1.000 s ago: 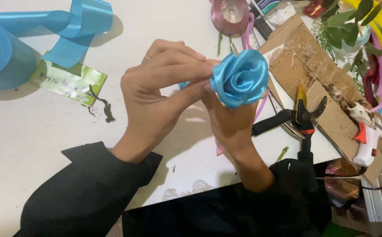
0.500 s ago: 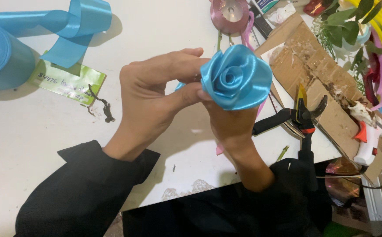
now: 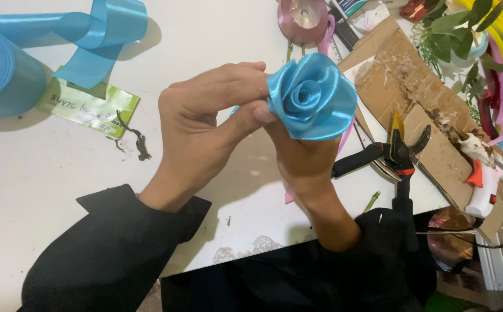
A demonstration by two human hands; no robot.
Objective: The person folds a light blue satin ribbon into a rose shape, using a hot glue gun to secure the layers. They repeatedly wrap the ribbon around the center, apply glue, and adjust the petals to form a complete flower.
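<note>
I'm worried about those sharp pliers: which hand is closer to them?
The right. The right hand holds the blue ribbon rose just left of the black pliers without touching them; the left hand pinches the rose's far side, farther away.

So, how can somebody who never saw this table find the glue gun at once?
Start from the white table and go to its right edge, where a sheet of brown cardboard lies. The glue gun rests on the lower right end of that cardboard, right of the black pliers. It alone is white with an orange trigger.
</note>
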